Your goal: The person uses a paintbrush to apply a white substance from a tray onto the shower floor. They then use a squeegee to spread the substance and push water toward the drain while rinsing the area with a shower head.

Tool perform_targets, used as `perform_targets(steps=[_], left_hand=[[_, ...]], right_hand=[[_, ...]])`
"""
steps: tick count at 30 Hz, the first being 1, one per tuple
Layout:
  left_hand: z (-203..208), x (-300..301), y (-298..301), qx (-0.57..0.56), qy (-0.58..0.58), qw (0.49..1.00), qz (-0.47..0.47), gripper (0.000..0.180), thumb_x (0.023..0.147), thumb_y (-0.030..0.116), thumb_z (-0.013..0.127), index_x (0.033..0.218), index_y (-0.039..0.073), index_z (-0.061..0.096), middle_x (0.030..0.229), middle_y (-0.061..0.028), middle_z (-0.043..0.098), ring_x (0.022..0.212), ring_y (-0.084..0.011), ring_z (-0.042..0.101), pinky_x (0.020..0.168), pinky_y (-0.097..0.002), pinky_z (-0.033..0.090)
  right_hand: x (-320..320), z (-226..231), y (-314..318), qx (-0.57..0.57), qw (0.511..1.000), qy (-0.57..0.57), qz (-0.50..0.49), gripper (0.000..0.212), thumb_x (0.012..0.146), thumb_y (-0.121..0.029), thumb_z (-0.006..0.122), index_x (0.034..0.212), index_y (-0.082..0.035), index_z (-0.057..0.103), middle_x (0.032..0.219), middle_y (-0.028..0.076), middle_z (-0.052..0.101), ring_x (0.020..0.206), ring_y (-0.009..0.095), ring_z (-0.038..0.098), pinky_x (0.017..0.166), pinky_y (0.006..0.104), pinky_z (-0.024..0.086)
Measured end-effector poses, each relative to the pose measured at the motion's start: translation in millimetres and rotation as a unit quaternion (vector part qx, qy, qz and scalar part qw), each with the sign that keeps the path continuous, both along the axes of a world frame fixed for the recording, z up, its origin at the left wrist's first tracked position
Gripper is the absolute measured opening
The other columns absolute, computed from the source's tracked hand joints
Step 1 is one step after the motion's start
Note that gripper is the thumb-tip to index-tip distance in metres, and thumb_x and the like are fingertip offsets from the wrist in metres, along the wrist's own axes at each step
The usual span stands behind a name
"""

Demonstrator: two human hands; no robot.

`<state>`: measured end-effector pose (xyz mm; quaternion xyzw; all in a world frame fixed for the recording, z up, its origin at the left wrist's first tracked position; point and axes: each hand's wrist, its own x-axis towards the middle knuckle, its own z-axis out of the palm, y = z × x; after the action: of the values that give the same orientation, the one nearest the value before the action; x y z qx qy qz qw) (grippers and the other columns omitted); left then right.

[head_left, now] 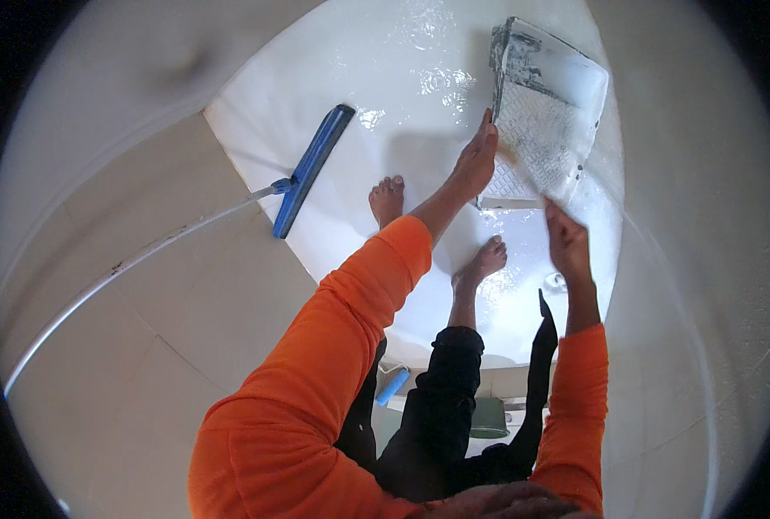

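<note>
A white paint roller tray (541,112), with a ribbed grid and dark grey paint stains at its far end, is held tilted above the wet white floor. My left hand (478,160) grips its left edge, fingers partly hidden behind the rim. At the near right corner of the tray, my right hand (568,242) is closed. From it a blurred, thin brownish shape runs up over the tray's grid; what it is I cannot make out.
A blue floor squeegee (314,171) on a long pale pole (117,272) lies at the left. Beneath me are my bare feet (480,261) and a round drain (555,282). Behind my legs are a blue paint roller (392,387) and a green container (489,419). Walls curve around.
</note>
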<state>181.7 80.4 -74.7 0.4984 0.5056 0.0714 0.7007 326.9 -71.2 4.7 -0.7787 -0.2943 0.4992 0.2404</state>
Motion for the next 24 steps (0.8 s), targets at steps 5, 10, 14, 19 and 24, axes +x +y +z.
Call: perform_targets(steps=[5,10,14,19,24], left_hand=[[3,7,-1,0.050,0.052,0.997,-0.013,0.072,0.096,0.055,0.022,0.147,0.006,0.010,0.131,-0.0264,0.046,0.122,-0.0325,0.046,0.101,-0.0358,0.035],[-6,-5,19,0.067,0.005,0.997,0.033,0.059,0.097,0.031,0.037,0.146,0.004,0.017,0.131,-0.0256,0.047,0.122,-0.0329,0.046,0.102,-0.0365,0.035],[0,-18,24,0.064,0.078,0.995,-0.015,0.058,0.091,0.009,0.043,0.144,0.004,0.021,0.127,-0.0274,0.049,0.118,-0.0383,0.049,0.099,-0.0393,0.039],[16,-19,17,0.060,0.075,0.995,-0.013,0.059,0.085,0.001,0.041,0.141,0.001,0.025,0.122,-0.0267,0.053,0.114,-0.0377,0.052,0.099,-0.0382,0.039],[27,-33,13,0.058,0.086,0.993,-0.047,0.061,0.081,0.002,0.041,0.140,-0.001,0.025,0.113,-0.0269,0.057,0.108,-0.0371,0.056,0.095,-0.0383,0.042]], right_hand=[[4,-41,78,0.121,0.991,-0.045,-0.030,0.030,0.094,-0.015,0.052,0.124,-0.009,0.058,0.091,0.013,0.067,0.078,0.012,0.058,0.076,0.0258,0.047],[1,-13,21,0.045,0.959,-0.114,0.257,0.030,0.091,-0.012,0.055,0.120,-0.012,0.061,0.096,0.018,0.067,0.083,0.017,0.064,0.076,0.0296,0.049],[23,10,3,0.030,0.989,-0.068,0.130,0.034,0.087,-0.011,0.057,0.121,-0.015,0.060,0.090,0.019,0.065,0.082,0.035,0.064,0.076,0.0406,0.051],[18,-2,56,-0.078,0.987,-0.132,0.043,0.044,0.090,-0.008,0.052,0.134,-0.012,0.048,0.104,0.020,0.064,0.084,0.025,0.065,0.080,0.0342,0.049],[-8,-18,82,0.055,0.959,-0.149,0.237,0.038,0.093,-0.018,0.049,0.131,-0.018,0.049,0.093,0.018,0.060,0.083,0.036,0.060,0.077,0.0426,0.049]])
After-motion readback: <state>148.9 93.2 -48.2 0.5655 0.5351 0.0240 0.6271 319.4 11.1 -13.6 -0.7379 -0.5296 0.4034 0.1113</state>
